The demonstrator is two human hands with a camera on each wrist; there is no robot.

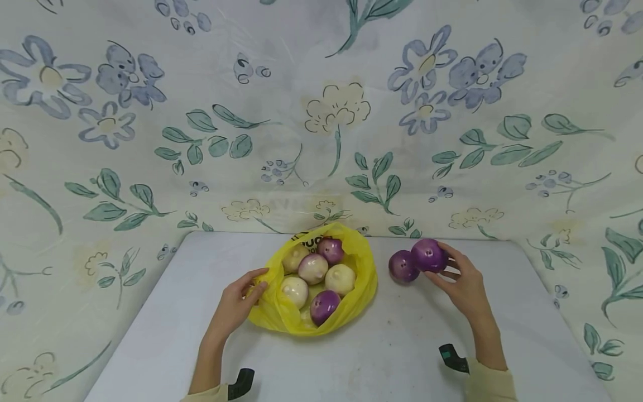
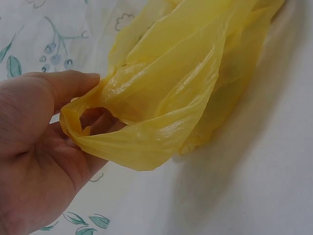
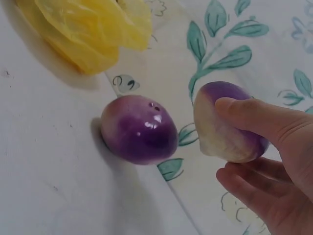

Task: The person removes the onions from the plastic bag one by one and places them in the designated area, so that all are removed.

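A yellow plastic bag (image 1: 372, 279) lies open on the white table, with several glossy round turnips inside, some showing purple and some cream. My left hand (image 1: 240, 301) holds the bag's left rim; in the left wrist view, thumb and fingers (image 2: 80, 83) grip a loop of the thin plastic (image 2: 146, 142). Off to the right, my right hand (image 1: 464, 282) pinches a purple-and-white turnip (image 1: 429, 255) between thumb and fingers. A second purple turnip (image 3: 139, 129) rests on the table just left of the held one, as the right wrist view shows.
The white table (image 1: 402, 357) meets a floral-patterned sheet (image 1: 321, 167) at its back edge, and the same print rises on both sides. Black wrist mounts (image 1: 242, 384) sit by each sleeve. Small dark specks mark the tabletop.
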